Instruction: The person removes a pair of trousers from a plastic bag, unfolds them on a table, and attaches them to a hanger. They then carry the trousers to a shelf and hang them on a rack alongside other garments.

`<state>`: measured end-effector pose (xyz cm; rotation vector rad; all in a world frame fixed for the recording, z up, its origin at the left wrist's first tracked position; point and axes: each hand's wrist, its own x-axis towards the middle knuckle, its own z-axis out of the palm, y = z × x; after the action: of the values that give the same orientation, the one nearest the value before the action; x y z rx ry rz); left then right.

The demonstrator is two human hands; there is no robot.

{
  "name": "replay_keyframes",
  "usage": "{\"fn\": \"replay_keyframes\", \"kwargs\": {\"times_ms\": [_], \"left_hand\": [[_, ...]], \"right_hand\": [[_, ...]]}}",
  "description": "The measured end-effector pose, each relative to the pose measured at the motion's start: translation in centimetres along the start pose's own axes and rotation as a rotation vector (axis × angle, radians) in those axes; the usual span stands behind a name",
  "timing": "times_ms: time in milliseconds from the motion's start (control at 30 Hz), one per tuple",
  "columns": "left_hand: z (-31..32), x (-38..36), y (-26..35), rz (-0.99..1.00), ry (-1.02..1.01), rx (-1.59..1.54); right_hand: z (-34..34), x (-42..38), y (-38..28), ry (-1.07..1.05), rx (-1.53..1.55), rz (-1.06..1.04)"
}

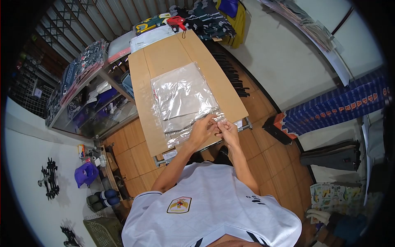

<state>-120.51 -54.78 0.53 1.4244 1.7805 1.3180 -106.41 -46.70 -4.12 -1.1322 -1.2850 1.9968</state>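
The fingers of the right hand [227, 132] are drawn together in a pinch on the near right corner of a clear plastic bag [208, 97], probably because its thin film is easier to manage between thumb and fingertip. The left hand [200, 131] meets it there, its fingers bent and the tips almost touching the other hand's; whether they are clamped on the film or only resting against it, I cannot tell. Both wrists come in low from the person's side, so the hands work at the bag's near edge without covering most of it. The bag lies flat on the brown table [224, 86], with a folded beige cloth [181, 96] inside; the flat bed seems to support the cloth and help its folds stay square while the corner is handled. Its near edge sits close to the table's near end, within easy reach of bent arms. Shiny creases run across the film, so it looks loose over the cloth rather than stretched. At the far end of the table, a red hand tool [177, 23] rests beside white sheets [151, 39], seemingly kept out of the working space, while dark patterned clothes [210, 22] are heaped just beyond, apart from the bagged cloth.
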Motion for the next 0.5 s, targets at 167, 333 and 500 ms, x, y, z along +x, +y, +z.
{"fn": "replay_keyframes", "kwargs": {"times_ms": [167,333,500], "left_hand": [[0.1,0.3,-0.8,-0.088,-0.015,-0.077],[0.0,0.7,-1.3,-0.095,-0.022,-0.076],[-0.2,0.9,-1.4,-0.099,-0.018,-0.092]], "right_hand": [[0.1,-0.2,0.3,-0.021,-0.013,-0.011],[0.3,-0.2,0.3,-0.037,-0.053,-0.053],[0.3,-0.2,0.4,-0.033,-0.054,-0.066]]}}
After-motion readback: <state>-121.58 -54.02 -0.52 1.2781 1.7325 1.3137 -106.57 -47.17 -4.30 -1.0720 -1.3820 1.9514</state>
